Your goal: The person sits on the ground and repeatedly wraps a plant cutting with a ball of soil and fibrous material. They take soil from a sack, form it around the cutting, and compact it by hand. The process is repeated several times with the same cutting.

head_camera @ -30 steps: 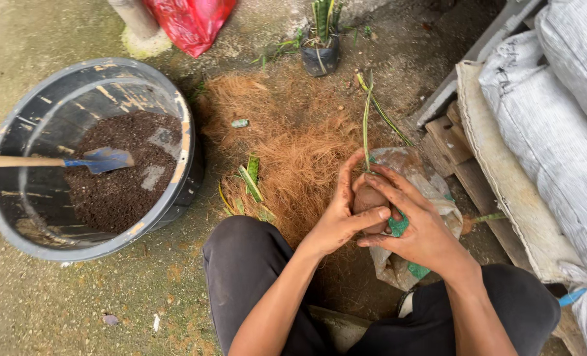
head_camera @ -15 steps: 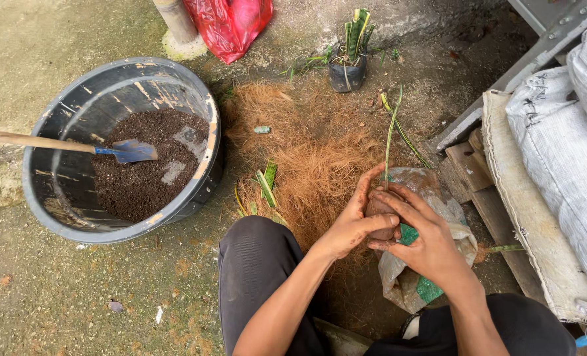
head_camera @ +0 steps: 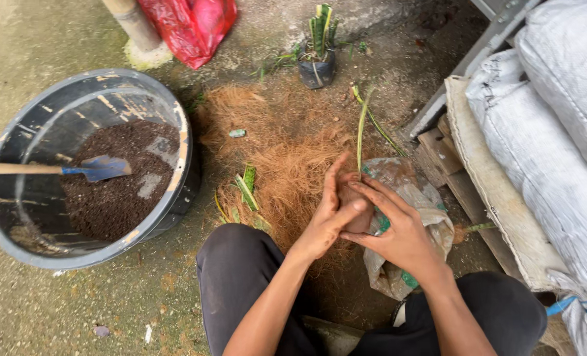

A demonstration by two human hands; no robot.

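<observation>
Your left hand (head_camera: 326, 221) and right hand (head_camera: 399, 231) are cupped together around a brown fibre-wrapped root ball (head_camera: 354, 209). Fingers are closed on it from both sides, with a thin green stem (head_camera: 360, 135) rising from the top. The ball sits over the near edge of the loose orange-brown coconut fibre pile (head_camera: 287, 148), just above a crumpled grey plastic bag (head_camera: 409, 198). To your left, a big round black tub (head_camera: 26, 125) holds dark soil (head_camera: 119, 188) and a blue trowel with a wooden handle (head_camera: 95, 168). A small black pot of striped green cuttings (head_camera: 318, 49) stands beyond the fibre. White woven sacks (head_camera: 557, 132) are stacked on your right.
</observation>
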